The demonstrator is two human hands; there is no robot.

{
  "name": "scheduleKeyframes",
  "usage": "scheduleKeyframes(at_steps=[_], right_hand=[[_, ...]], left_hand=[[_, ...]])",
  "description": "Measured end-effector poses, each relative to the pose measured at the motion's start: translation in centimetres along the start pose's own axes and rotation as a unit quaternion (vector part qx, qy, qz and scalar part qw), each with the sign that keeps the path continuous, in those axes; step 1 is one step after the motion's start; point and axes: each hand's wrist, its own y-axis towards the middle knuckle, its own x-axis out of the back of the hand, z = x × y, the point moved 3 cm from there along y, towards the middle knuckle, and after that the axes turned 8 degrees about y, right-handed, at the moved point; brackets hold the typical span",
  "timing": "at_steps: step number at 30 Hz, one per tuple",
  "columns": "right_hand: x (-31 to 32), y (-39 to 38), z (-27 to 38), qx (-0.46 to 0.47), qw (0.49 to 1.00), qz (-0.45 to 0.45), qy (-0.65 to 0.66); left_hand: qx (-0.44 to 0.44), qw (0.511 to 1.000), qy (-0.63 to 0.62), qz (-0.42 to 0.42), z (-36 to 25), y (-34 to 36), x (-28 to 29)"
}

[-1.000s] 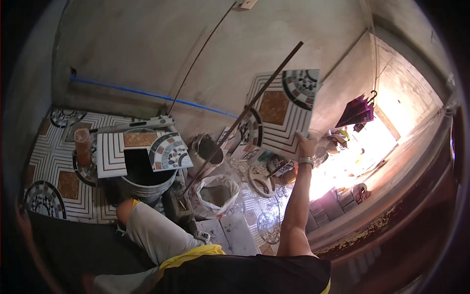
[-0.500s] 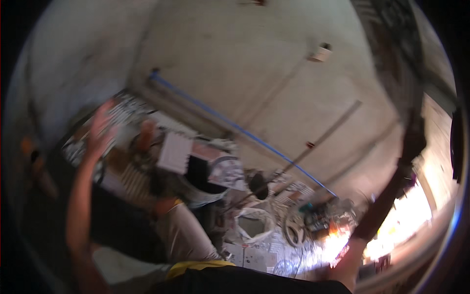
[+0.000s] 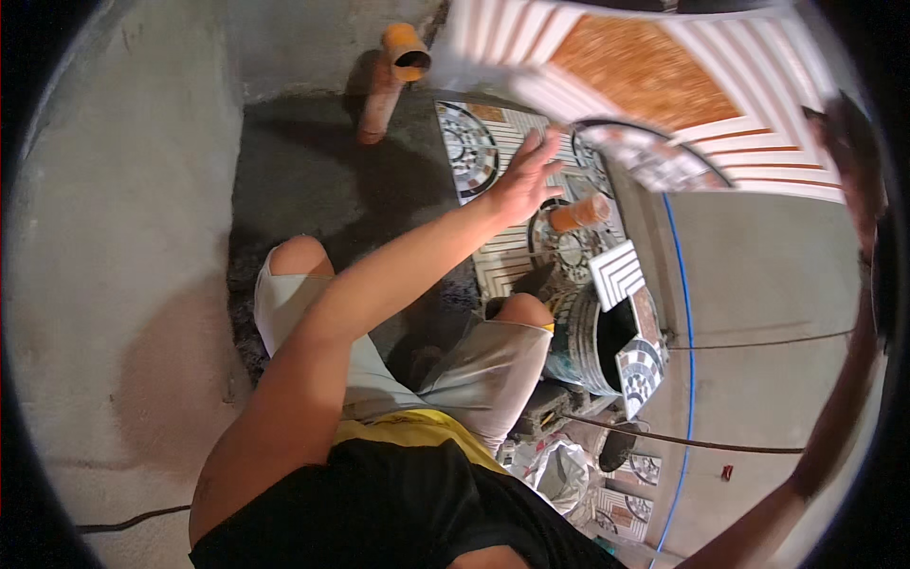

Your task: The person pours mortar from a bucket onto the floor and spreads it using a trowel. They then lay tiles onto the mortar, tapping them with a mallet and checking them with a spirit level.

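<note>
My right hand (image 3: 850,156) grips the edge of a large patterned tile (image 3: 768,76) with an orange-brown patch, striped bands and a mosaic arc, raised at the upper right. The tile is blurred in part, and some of this hand is in shadow. My left hand (image 3: 524,180) is stretched forward with its fingers apart and holds nothing. It is over the laid patterned tiles (image 3: 464,152), close to a short orange pipe stub (image 3: 580,213) that stands up from them. Whether the left fingertips touch the raised tile's lower edge, I cannot tell.
Dark wet mortar (image 3: 303,171) lies left of the laid tiles, with an orange pipe (image 3: 406,49) rising from it. A bucket (image 3: 578,337) bears a striped tile offcut (image 3: 616,273). A blue pipe (image 3: 690,332) runs along the right wall; a whitish sack (image 3: 559,479) stands below.
The view has swung left toward the mortar corner. The large patterned tile has come into sight in my right hand. My left hand now reaches over the laid tiles.
</note>
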Motion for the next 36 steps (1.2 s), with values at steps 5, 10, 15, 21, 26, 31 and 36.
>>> scheduleKeyframes(at_steps=[5, 10, 15, 21, 26, 31, 36], right_hand=[[-9.8, 3.4, 7.5, -0.303, 0.824, -0.034, 0.477], [-15.3, 6.3, 13.6, -0.391, 0.701, -0.029, 0.595], [-19.6, 7.9, 19.1, -0.441, 0.67, 0.001, 0.597], [-21.7, 10.6, 22.0, -0.538, 0.639, 0.06, 0.547], [-26.3, 9.8, 24.6, -0.608, 0.562, 0.079, 0.555], [-34.6, 5.7, 29.7, -0.68, 0.519, 0.176, 0.487], [-42.1, 1.3, 35.8, -0.571, 0.657, 0.266, 0.414]], left_hand=[[0.084, 0.986, -0.044, -0.139, 0.1, -7.1, 11.3], [0.099, 0.978, -0.021, -0.181, 0.8, -10.9, 19.4], [0.144, 0.967, 0.028, -0.208, 1.0, -15.9, 24.0], [0.296, 0.92, 0.057, -0.25, -0.3, -19.1, 27.6], [0.302, 0.896, 0.047, -0.32, -1.3, -19.4, 30.0], [0.215, 0.879, -0.017, -0.424, -1.8, -17.9, 32.6], [0.248, 0.829, 0.031, -0.501, -3.9, -17.5, 32.8]])
